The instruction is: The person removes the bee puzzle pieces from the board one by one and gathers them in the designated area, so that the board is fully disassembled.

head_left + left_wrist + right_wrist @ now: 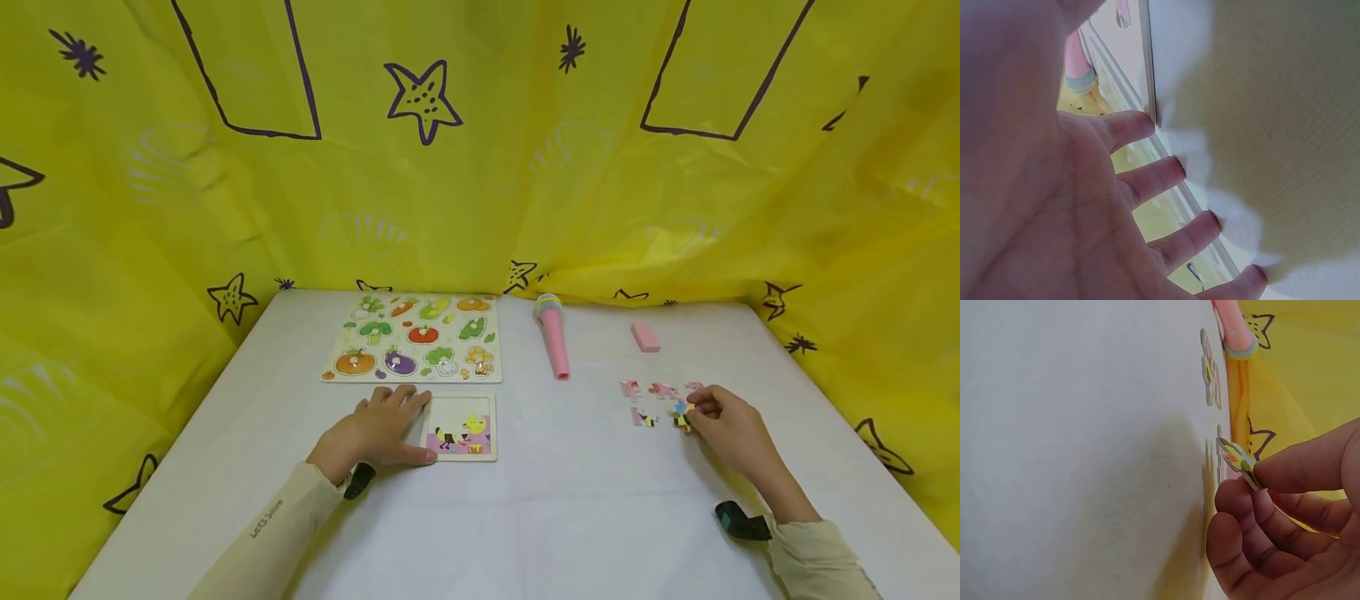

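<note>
My left hand (384,429) lies at the left side of a small wooden puzzle tray (495,429), fingers spread, with the thumb on its lower left corner and a fingertip at the upper left one. Inside the tray, fitted jigsaw pieces (477,425) show a yellow figure and a bee on pink; its upper part is bare board. Between thumb and fingertips, my right hand (729,429) pinches a jigsaw piece (1239,461) just over the table. Several loose pink jigsaw pieces (643,417) lie beside that hand. The left palm and fingers (1150,181) fill much of the left wrist view.
Behind the tray is a vegetable peg board (412,381). A pink toy microphone (553,337) lies right of it, and a pink block (645,337) sits farther right. Yellow cloth with star drawings (480,192) surrounds the back and sides of the white table (570,533).
</note>
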Available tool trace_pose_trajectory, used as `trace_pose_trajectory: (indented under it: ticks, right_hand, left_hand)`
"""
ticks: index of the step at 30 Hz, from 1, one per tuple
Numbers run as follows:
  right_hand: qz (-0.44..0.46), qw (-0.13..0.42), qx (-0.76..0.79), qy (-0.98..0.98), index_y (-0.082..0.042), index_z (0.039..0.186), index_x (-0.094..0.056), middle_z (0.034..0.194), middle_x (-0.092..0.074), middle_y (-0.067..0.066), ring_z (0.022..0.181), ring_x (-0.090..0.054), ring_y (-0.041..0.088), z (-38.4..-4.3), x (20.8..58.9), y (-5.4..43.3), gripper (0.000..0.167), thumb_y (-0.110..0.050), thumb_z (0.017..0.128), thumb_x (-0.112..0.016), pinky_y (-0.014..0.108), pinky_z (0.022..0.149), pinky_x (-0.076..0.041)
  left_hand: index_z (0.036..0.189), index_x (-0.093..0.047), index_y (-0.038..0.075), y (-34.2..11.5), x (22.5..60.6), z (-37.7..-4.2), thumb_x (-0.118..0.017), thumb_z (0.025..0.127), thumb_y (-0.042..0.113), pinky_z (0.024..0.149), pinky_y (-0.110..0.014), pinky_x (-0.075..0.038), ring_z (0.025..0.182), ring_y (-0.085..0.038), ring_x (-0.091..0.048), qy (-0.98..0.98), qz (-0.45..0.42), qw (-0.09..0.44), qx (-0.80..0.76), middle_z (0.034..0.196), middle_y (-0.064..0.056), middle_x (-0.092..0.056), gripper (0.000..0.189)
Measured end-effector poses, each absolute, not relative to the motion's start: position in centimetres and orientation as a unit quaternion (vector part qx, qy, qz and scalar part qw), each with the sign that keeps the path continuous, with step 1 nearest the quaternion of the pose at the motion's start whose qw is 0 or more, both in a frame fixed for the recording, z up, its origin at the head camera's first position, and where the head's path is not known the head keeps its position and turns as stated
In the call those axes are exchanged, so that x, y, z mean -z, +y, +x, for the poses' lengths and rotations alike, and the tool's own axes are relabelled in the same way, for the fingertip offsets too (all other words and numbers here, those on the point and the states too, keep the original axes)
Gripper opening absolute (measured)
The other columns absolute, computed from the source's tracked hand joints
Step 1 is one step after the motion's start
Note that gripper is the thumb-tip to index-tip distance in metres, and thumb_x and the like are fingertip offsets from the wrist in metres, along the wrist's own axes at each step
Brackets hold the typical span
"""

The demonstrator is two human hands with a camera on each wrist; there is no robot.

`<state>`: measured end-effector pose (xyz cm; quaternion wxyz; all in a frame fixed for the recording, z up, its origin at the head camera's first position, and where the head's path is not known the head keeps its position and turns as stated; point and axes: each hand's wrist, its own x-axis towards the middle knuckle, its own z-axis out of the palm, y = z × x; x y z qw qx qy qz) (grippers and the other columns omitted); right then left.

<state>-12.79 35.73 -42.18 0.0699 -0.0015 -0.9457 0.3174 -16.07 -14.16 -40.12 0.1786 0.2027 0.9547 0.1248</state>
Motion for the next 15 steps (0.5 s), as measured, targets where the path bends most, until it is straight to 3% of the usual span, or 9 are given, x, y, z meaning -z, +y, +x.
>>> trace_pose_trajectory:
  ticks: [15]
  right_hand:
    - [-0.006, 0.034, -0.327, -0.944, 0.01, 0.116, -0.064, 0.095, -0.065, 0.01, 0.085, -0.058, 0.025, -13.32, 42.33, 35.42, 0.023, -0.005, 0.1, -0.068, 0.025, 0.065, -0.048]
  left_hand:
    - [0.163, -0.04, 0.003, -14.26, 39.99, -15.97, -0.082, 0.092, 0.052, 0.116, -0.077, -0.025, 0.148, -0.055, -0.03, 0.952, 0.215, 0.172, -0.132, 0.166, -0.025, -0.034, 0.097]
